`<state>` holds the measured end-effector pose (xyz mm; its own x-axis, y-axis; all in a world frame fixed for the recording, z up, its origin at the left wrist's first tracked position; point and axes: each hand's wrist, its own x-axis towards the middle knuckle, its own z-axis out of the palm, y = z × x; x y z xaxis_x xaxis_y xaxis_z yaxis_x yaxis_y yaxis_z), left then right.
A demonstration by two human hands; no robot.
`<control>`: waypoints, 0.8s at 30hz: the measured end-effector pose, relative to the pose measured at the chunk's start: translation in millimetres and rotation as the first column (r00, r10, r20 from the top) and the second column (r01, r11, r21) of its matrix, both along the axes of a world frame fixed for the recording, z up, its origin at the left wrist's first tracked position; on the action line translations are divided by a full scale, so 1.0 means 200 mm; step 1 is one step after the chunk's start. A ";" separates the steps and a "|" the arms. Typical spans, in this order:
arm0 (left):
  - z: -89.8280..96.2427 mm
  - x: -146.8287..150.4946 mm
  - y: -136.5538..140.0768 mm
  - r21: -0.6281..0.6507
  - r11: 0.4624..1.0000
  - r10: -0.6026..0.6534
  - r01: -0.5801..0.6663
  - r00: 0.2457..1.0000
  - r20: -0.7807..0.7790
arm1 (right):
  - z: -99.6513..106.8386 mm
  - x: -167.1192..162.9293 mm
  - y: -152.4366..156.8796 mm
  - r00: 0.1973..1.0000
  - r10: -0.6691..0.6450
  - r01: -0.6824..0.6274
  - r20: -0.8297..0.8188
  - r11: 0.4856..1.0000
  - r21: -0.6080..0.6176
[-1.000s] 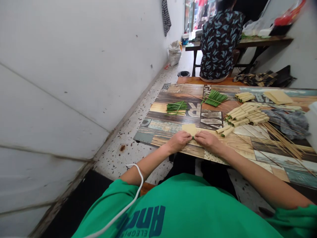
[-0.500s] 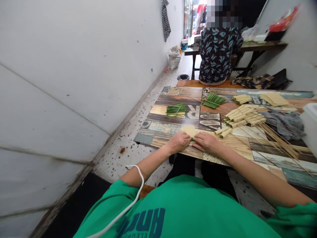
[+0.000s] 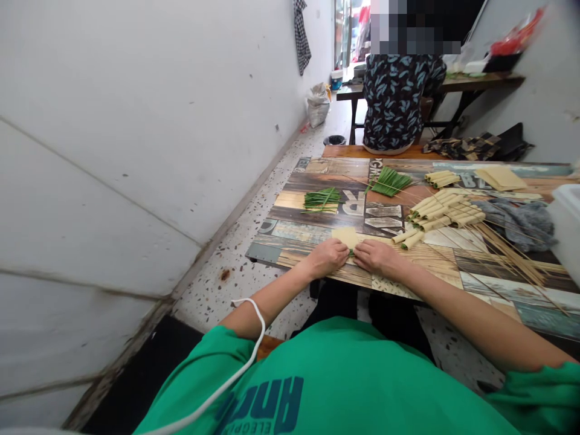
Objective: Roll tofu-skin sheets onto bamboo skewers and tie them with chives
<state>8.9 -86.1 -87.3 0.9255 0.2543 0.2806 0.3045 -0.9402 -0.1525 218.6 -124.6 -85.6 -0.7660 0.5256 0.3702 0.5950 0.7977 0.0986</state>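
A small pale-yellow tofu sheet [image 3: 345, 235] lies flat near the table's front edge. My left hand [image 3: 331, 256] grips its near left corner with curled fingers. At the near right corner my right hand [image 3: 374, 256] is closed in the same way. Between them shows a bit of green chives [image 3: 351, 252] along the sheet's near edge; most of it is hidden by my fingers. Finished tofu rolls [image 3: 437, 211] with green ends are piled to the right of my right hand. Beyond my hands lie two bunches of cut chives, a left one [image 3: 322, 198] and a right one [image 3: 390, 181].
Thin wooden skewers [image 3: 514, 257] lie across the table's right side beside a grey cloth [image 3: 521, 223]. More tofu sheets [image 3: 502, 177] are stacked at the back right. A white container [image 3: 566, 223] stands at the right edge. Another person [image 3: 393, 103] sits beyond the table, facing away.
My fingers have shifted very slightly at the sheet's near edge, and the right fingers sit closer together. The view has moved a little. Both hands stay on the tofu sheet.
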 end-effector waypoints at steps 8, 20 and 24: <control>0.07 -0.03 -0.05 -0.165 0.986 0.040 -0.021 0.993 0.114 | 0.00 0.01 0.01 0.968 -0.074 0.024 -0.239 0.978 -0.207; -0.01 -0.02 -0.02 -0.471 0.866 0.347 -0.169 0.882 0.320 | -0.01 -0.02 0.01 0.876 -0.225 0.087 -0.427 0.944 -0.318; -0.02 -0.02 0.01 -0.483 0.858 0.348 -0.175 0.890 0.294 | -0.02 -0.03 0.00 0.850 -0.272 0.128 -0.450 0.937 -0.325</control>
